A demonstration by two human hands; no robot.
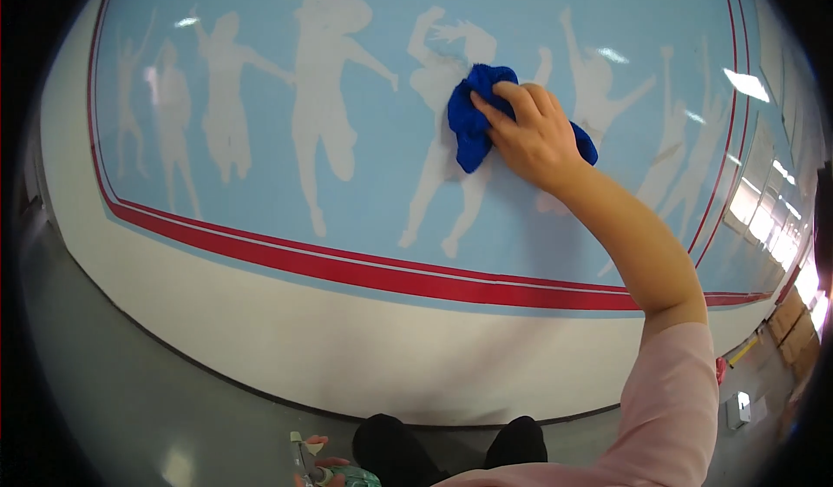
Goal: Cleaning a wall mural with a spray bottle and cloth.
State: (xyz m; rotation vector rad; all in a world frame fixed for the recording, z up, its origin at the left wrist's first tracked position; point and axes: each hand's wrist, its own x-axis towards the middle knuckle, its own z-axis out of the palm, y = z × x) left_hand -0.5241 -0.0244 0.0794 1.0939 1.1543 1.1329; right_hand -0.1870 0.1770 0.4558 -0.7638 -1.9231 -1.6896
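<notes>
My right hand [540,135] presses a bunched blue cloth [474,122] flat to a glossy wall mural [382,200]. The fingers are bent around the cloth, and one end of it sticks out past the wrist side. Pale figure shapes on a light blue ground make up the mural, and the cloth lies over one of them near the middle. Low at the bottom edge, my left hand [331,463] is closed around a spray bottle [357,477] with a pale spray head and a greenish body. Part of that hand and bottle is cut off by the frame.
A red band [390,280] borders the mural above a white lower wall [347,348]. Grey floor [173,400] meets the wall's foot, close to my knees [390,444]. At right are a small white box [738,411], a yellow-handled item [744,350] and brown cartons [794,326].
</notes>
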